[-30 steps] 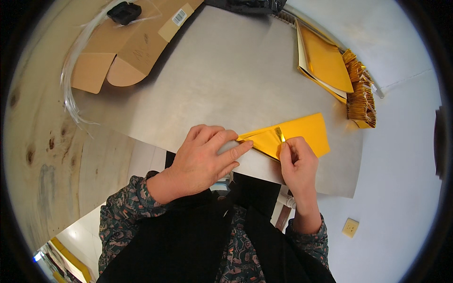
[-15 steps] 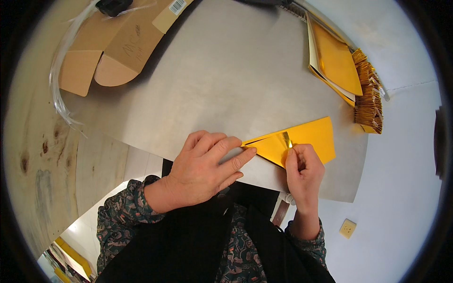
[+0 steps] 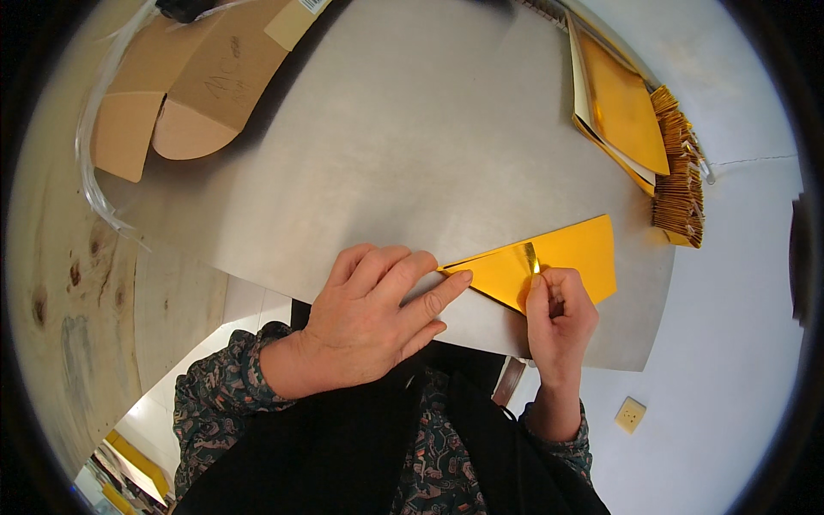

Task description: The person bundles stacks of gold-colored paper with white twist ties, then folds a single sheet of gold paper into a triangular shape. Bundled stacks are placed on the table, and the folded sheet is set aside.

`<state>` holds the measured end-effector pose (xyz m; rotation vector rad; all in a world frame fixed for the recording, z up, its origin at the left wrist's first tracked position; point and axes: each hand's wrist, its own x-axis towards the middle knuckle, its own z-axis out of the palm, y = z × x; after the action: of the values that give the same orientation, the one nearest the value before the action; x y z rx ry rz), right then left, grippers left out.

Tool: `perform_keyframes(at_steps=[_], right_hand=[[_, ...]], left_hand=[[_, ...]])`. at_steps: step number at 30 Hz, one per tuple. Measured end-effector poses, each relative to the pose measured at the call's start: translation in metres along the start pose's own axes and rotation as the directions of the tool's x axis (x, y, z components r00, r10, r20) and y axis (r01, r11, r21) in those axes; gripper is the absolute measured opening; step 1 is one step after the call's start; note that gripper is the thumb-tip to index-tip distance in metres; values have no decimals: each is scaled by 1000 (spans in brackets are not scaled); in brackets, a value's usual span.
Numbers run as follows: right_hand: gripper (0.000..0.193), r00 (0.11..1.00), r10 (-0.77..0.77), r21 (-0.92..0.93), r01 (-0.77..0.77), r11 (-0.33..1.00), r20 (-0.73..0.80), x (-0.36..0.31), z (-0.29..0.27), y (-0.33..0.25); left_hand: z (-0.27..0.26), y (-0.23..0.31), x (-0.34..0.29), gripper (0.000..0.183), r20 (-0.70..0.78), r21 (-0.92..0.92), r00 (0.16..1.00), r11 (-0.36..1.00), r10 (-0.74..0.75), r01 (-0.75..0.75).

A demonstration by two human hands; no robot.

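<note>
A gold paper piece, folded into a long wedge, lies on the grey metal table near its front edge. Its narrow end points left, toward my left hand. That hand is open, fingers stretched out and spread, with the fingertips pressing at the narrow tip. Over the front part of the paper, my right hand is closed in a pinch. A small shiny flat strip juts from between thumb and forefinger and lies against the paper. Whether it is a tool or a piece of foil is unclear, and its lower end is hidden in the fingers.
Gold folded sheets with white insides lie at the back right. Beside them, along the wall, stands a row of tightly packed gold folded pieces. An opened cardboard box and clear plastic strips are at the far left.
Both hands stay in nearly the same grip and place on the gold paper. The whole view has shifted slightly, and the shiny strip sits a little farther right.
</note>
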<state>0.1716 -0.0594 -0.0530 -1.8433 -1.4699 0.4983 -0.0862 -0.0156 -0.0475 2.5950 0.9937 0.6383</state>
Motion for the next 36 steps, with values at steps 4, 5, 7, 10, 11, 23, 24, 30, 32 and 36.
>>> perform_keyframes(at_steps=[4,5,7,10,11,23,24,30,32,36], right_hand=[[9,1000,-20,-12,20,1000,0,0,-1,-1],[9,1000,-28,-19,28,999,-2,1,-1,-1],[10,999,-37,-29,37,999,-1,1,-1,-1],[10,999,-45,-38,44,998,-3,1,-1,-2],[10,999,-48,-43,48,998,-4,1,-1,-2],[11,999,-38,-10,37,999,-11,3,0,-5],[11,999,-47,-16,47,999,-11,3,0,-6],[15,999,-48,-26,48,998,-9,6,-2,-8],[16,999,-40,-26,40,999,-6,6,-2,-8],[18,998,-62,-32,61,998,-9,7,-2,-9]], left_hand=[[0,0,1,52,4,1,1000,1000,-7,7],[0,0,1,52,11,6,1000,1000,-11,11],[-1,1,1,52,10,-3,1000,1000,-17,17],[-1,2,1,53,17,0,999,1000,-27,27],[-1,2,2,53,27,7,999,999,-32,32],[-2,4,4,55,49,-8,997,998,-56,56],[-2,4,4,56,47,2,998,999,-50,50],[-1,5,5,58,46,32,998,999,-43,42],[-2,6,5,58,51,31,998,999,-45,43],[-2,6,5,59,54,43,998,998,-42,40]])
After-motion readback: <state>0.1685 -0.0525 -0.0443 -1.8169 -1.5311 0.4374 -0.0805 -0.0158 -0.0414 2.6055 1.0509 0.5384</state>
